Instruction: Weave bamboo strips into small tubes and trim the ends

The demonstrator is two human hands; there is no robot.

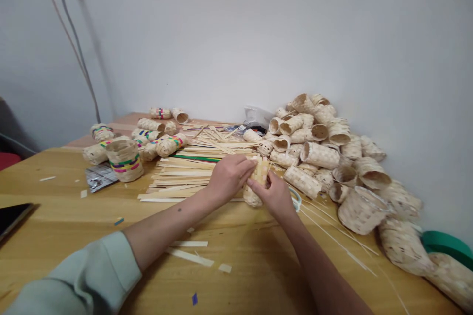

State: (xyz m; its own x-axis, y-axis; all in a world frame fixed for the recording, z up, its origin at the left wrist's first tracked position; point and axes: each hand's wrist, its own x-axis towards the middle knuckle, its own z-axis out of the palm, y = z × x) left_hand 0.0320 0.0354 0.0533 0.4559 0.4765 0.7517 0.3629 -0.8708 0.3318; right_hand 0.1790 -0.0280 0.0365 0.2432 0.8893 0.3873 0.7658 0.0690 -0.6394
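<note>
Bright, even indoor light here, though I can't tell where it's coming from. The wall (236, 34) left of the basket pile (325, 157) comes out pale and flat. Soft shadows sit under the pile and beside the right forearm (325, 275), nothing harsh. There's a mild sheen on the surface (59, 236) left of the pile. The wide lens bends things toward the edges, and fine detail looks a bit soft.

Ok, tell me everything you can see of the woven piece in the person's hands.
The woven piece looks like pale split bamboo. Its lower end is tightly woven and rounded, while its upper end is loose strips standing up, unfinished. It stands roughly upright, held between the left hand and right hand, whose fingers press its sides.
</note>
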